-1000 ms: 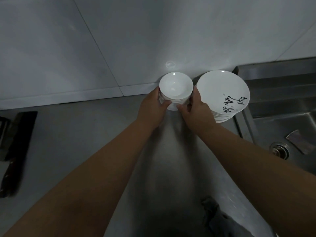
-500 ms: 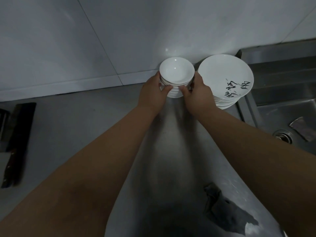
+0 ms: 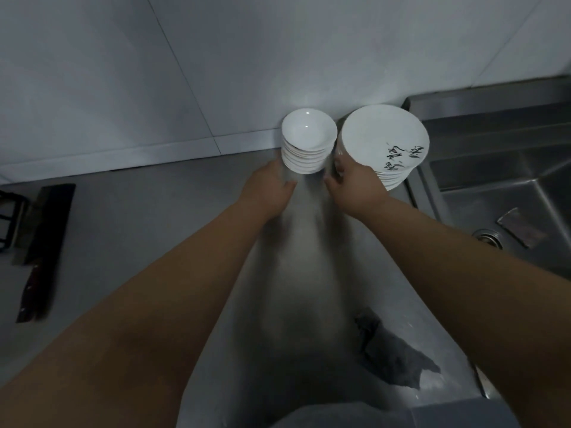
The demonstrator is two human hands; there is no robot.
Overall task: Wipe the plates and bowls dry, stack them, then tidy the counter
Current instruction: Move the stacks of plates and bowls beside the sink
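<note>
A stack of several white bowls (image 3: 308, 140) stands on the steel counter (image 3: 148, 205) against the wall. Right beside it is a stack of white plates (image 3: 383, 140), the top one with black brush marks. My left hand (image 3: 268, 190) lies at the lower left of the bowl stack, and my right hand (image 3: 355, 186) is in front of the gap between bowls and plates. Both hands have loosely curled fingers and hold nothing. Whether the fingertips still touch the bowls I cannot tell.
A crumpled dark grey cloth (image 3: 394, 356) lies on the counter near me, at the right. A cleaver (image 3: 41, 248) rests at the far left beside a stove grate (image 3: 7, 217). The steel sink (image 3: 506, 180) with its drain (image 3: 488, 237) is to the right of the plates.
Both hands gripped the bowl stack and slid it back toward the wall. Now they have let go and drawn back a little; the bowls stand on their own.
</note>
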